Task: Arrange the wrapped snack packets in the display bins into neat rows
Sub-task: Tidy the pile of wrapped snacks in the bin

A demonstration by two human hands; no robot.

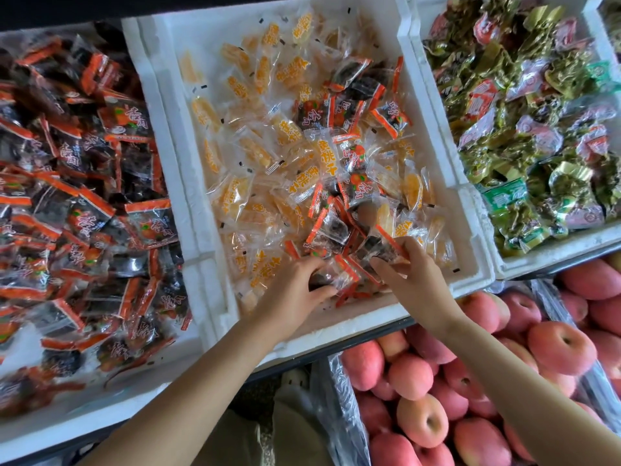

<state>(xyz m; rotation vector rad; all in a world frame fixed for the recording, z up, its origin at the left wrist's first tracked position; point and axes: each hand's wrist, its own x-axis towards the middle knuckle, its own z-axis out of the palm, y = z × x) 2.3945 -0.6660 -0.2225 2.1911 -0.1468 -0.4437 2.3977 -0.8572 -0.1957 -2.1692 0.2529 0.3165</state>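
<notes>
A white foam bin (433, 136) in the middle holds clear packets of yellow dried fruit (255, 153), with dark packets edged in orange (349, 109) mixed in on its right side and near its front. My left hand (295, 294) reaches into the bin's front and its fingers curl round a dark orange-edged packet (327, 280). My right hand (411, 277) is beside it and pinches another dark orange-edged packet (376, 250) between thumb and fingers.
The left foam bin (151, 395) is full of the same dark orange-edged packets (84, 203). The right foam bin (554, 250) holds green and pink packets (524, 105). Red apples (470, 381) lie in a plastic-lined crate below at front right.
</notes>
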